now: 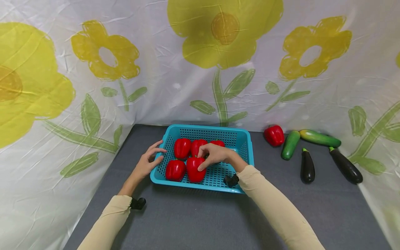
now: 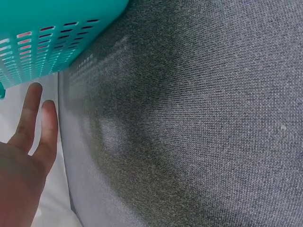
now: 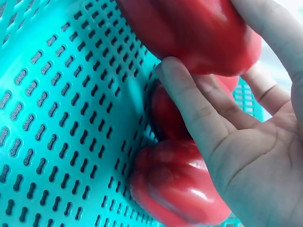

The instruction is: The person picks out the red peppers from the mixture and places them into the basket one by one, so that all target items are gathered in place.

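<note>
A blue plastic basket point(image 1: 200, 186) with perforated walls stands on the table and has several red bell peppers in its left half. My right hand point(image 1: 215, 154) reaches into it from the right and grips the front middle bell pepper point(image 1: 193, 173) between thumb and fingers. In the right wrist view that bell pepper point(image 3: 194, 35) is at the top, with another bell pepper point(image 3: 180, 184) lower down on the basket floor. My left hand point(image 1: 145, 166) is at the basket's left rim with fingers spread and relaxed; whether they touch the rim, I cannot tell.
Right of the basket lie another red bell pepper point(image 1: 274, 135), a green cucumber point(image 1: 290, 145), a yellow-green cucumber-like vegetable point(image 1: 320, 138) and two dark eggplants, one upright point(image 1: 307, 168) and one slanted point(image 1: 346, 166). A flower-printed curtain point(image 1: 162, 86) hangs behind the grey tabletop point(image 1: 193, 222).
</note>
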